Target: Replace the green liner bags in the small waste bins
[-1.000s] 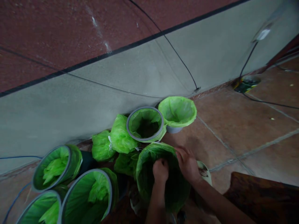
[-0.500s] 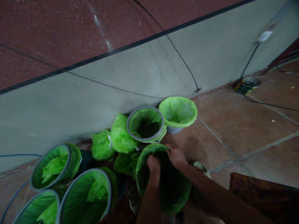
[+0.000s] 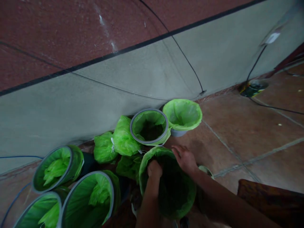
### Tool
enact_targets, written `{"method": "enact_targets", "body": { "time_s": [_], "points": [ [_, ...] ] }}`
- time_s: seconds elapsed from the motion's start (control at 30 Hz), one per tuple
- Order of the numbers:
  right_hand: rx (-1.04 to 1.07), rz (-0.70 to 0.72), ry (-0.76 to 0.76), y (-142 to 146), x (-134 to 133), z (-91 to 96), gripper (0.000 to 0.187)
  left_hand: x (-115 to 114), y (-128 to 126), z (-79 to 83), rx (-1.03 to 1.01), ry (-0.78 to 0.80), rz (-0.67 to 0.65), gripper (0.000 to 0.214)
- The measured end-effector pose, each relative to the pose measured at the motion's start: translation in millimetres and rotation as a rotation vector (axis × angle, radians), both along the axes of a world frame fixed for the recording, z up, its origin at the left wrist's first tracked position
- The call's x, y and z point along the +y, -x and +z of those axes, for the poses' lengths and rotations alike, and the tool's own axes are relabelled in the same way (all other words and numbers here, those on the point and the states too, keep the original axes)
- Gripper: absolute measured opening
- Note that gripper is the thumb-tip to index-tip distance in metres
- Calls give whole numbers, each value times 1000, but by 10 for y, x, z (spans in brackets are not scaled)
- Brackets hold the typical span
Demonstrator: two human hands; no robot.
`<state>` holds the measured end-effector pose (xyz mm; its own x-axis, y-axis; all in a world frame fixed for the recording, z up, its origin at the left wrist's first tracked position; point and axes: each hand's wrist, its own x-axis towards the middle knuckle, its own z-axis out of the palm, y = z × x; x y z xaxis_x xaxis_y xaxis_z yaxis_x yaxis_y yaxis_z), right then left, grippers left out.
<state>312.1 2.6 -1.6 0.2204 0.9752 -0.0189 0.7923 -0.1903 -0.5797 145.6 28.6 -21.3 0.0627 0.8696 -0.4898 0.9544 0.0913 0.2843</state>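
Below me stands a bin lined with a green plastic bag (image 3: 177, 210), its mouth facing up and its inside dark. My left hand (image 3: 155, 169) is inside the mouth, near the far left wall of the liner; it looks rounded, and its fingers are hidden. At the far right rim, my right hand (image 3: 186, 158) has its fingers stretched out and slightly apart, with nothing visible in them. Just beyond are a grey-ringed bin with a green liner (image 3: 149, 126) and a smaller bin with a pale green liner (image 3: 182, 114) folded over its rim.
Tied green bags (image 3: 124, 137) lie against the grey wall (image 3: 95, 104). Several ringed, green-lined bins (image 3: 87, 202) stand at the left, with loose bags inside. A dark brown flat-topped object (image 3: 268, 199) sits at the right. A cable (image 3: 187, 61) runs down the wall near a can (image 3: 253, 88).
My right hand has come off the liner's far rim, moved slightly right and spread its fingers. My left hand remains inside the bin. The view has shifted slightly.
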Motion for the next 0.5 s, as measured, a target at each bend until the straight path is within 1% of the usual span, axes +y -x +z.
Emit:
{"method": "enact_targets", "body": {
  "time_s": [0.07,0.13,0.17,0.2,0.23,0.27,0.3,0.4,0.5],
  "points": [
    [67,64,-14,-13,162,74,32,-72,4,210,7,-59,69,28],
    [121,164,4,12,335,116,31,-70,12,413,-52,-261,201,34],
    [136,214,19,33,408,119,30,-37,23,491,-86,-375,245,36],
    [143,248,37,56,466,108,29,14,41,542,-116,-465,259,36],
    [147,266,58,78,505,86,29,76,65,564,-142,-516,238,34],
    [155,277,79,94,525,55,27,141,94,558,-168,-530,196,32],
    [169,288,96,105,529,18,26,202,126,526,-194,-512,141,31],
    [208,325,122,102,471,-86,26,315,217,354,-251,-398,-9,28],
    [169,336,126,88,402,-123,30,328,278,215,-207,-322,-63,28]
  ]
}}
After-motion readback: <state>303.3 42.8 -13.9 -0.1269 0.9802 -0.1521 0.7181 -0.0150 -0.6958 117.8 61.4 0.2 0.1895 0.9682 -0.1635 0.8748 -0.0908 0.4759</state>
